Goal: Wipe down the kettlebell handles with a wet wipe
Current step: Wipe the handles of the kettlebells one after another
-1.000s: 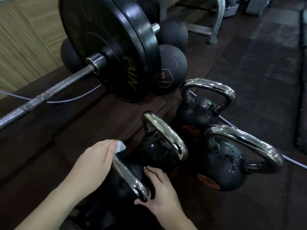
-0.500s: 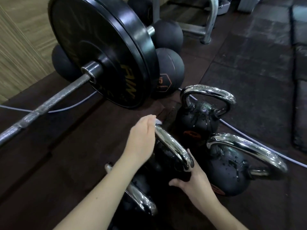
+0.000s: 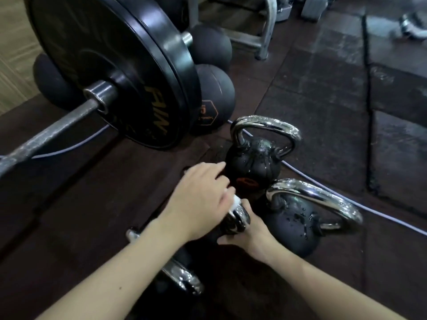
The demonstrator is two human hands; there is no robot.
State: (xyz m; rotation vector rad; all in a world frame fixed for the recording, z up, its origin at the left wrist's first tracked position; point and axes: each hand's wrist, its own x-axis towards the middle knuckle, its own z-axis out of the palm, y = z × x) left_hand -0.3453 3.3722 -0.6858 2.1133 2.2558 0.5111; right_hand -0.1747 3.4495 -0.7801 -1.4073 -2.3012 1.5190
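Fingers [image 3: 215,179] of the left hand [image 3: 198,199] curl over a chrome handle [image 3: 238,219], pinching the white wipe [image 3: 236,200] against it, on the floor among four kettlebells. Right hand [image 3: 250,236] cups that bell's body below, fingers hidden. Heavy iron will likely stay put; slick, wet chrome wants a wrapping grip.
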